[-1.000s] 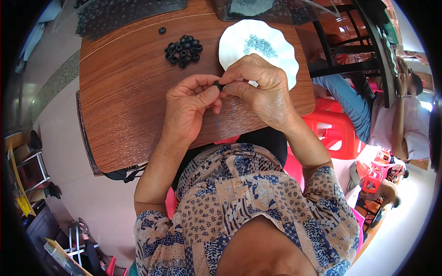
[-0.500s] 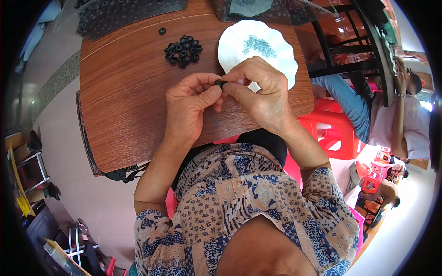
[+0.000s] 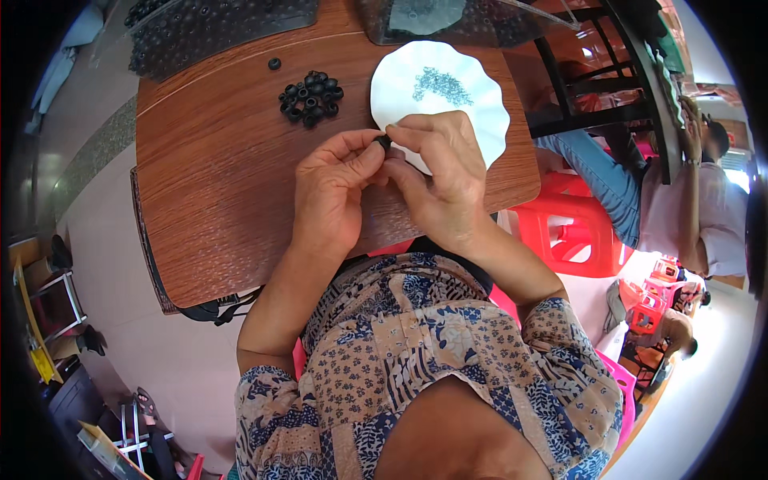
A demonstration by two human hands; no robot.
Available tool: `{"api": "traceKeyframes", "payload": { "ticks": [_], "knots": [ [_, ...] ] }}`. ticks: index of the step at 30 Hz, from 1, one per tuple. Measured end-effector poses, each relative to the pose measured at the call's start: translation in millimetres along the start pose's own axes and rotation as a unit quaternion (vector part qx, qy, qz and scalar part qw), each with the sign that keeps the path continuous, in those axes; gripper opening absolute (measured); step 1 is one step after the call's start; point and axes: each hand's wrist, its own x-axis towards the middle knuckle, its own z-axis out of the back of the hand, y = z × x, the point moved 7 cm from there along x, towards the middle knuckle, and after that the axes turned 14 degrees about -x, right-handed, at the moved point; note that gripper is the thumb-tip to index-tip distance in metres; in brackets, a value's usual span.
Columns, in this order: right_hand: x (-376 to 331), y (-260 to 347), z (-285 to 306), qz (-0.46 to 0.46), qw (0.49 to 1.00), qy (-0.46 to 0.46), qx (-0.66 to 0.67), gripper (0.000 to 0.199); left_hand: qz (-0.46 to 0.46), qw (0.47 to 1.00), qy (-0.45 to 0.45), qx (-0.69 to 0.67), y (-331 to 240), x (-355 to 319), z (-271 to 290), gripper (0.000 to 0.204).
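I see the left hand (image 3: 332, 200) pinching a small black hollow part (image 3: 384, 142) between thumb and forefinger. The right hand (image 3: 450, 172) has its fingertips right at that part; whether they grip, I cannot tell. Left beyond the grip sits a cluster of black hollow parts (image 3: 310, 103); right beyond, a scalloped white plate (image 3: 490, 120).

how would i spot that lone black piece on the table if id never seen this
On the brown wood-grain table, find the white scalloped plate, then the cluster of small black pieces to its left. The lone black piece sits beyond that cluster, toward the far edge and slightly left; unlike its neighbours, it touches no other piece.
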Motion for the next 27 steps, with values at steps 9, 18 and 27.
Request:
{"api": "traceKeyframes", "payload": {
  "ticks": [9, 18, 27],
  "knots": [
    [-7.7, 1.7, -9.8, 0.037, 0.993, -0.104, -0.048, 0.038, -0.015, 0.997, -0.064, -0.042, 8.5, -0.1, 3.0, 0.013],
    [-8.8, 10.0, -11.7, 0.078, 0.985, -0.136, -0.071, 0.028, -0.11, 0.993, -0.047, -0.013, 3.1, -7.1, -4.7, 0.012],
    [-1.3, 9.3, -13.2, 0.068, 0.986, -0.148, -0.03, 0.023, -0.13, 0.991, -0.041, 0.007, -6.1, -10.1, -8.6, 0.016]
  ]
}}
